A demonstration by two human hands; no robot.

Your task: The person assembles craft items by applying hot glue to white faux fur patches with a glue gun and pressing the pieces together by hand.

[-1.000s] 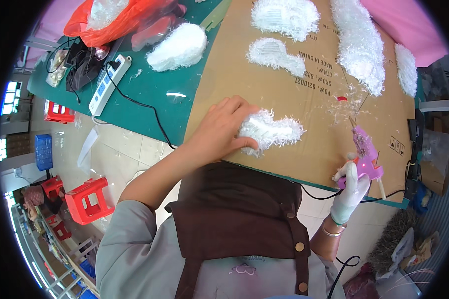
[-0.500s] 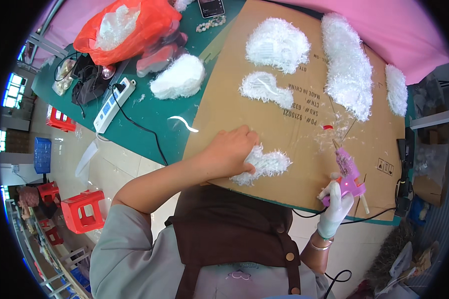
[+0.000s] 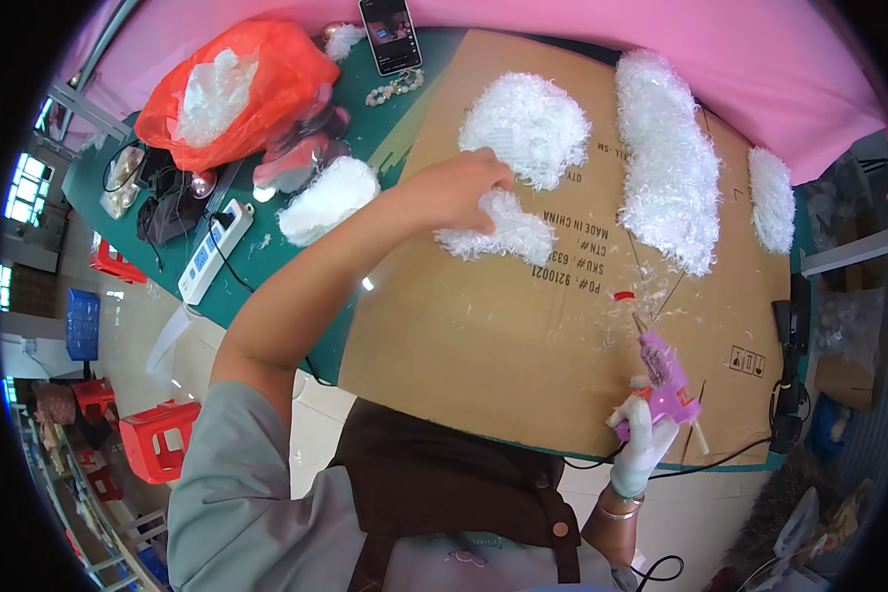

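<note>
- Fingers, left hand: over fluffy white piece on cardboard, likely steadying; can't tell if pinching.
- Right hand grips glue gun, nozzle outward; safety, I'd guess.

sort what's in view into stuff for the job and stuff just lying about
Job: glue gun in right hand; fluffy piece at left hand; cardboard; probably the other fluffy pieces.

Lying about, apparently: phone; bracelet; red bag; red stools; blue crate.
</note>
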